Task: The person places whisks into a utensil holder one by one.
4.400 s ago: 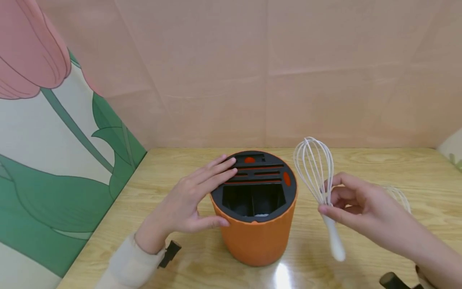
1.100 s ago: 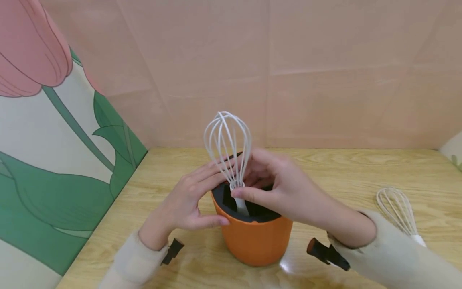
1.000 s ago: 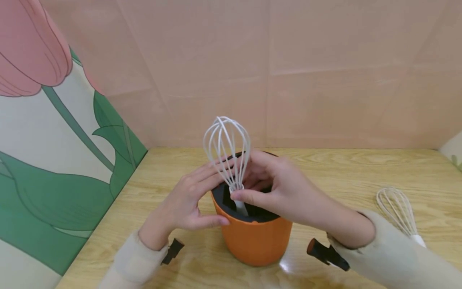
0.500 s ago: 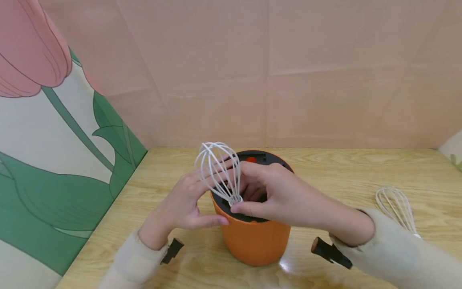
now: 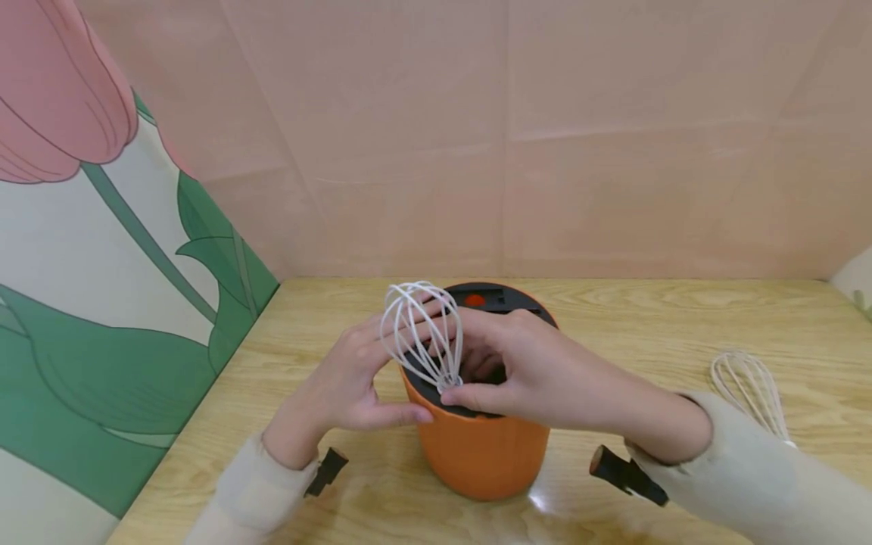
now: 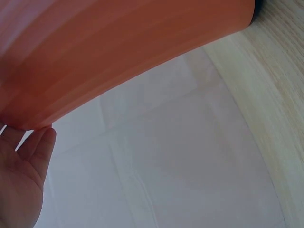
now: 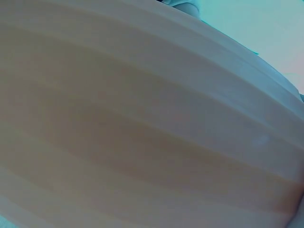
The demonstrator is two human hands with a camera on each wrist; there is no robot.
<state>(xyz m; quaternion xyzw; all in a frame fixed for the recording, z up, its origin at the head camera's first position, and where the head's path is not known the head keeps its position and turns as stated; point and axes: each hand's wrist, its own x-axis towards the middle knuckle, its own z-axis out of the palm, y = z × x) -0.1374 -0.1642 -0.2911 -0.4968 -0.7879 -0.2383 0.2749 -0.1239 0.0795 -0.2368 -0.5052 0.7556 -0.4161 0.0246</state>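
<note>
A creased peach backdrop fills most of my head feed, then a tulip-printed panel at left and the wood-grain tabletop, where an orange utensil holder stands upright. My left hand lies with fingers extended across its black slotted insert, thumb along the front; my right hand pinches a white whisk at the collar, tilted over the insert's opening, handle hidden. Another white whisk lies by my right sleeve.
</note>
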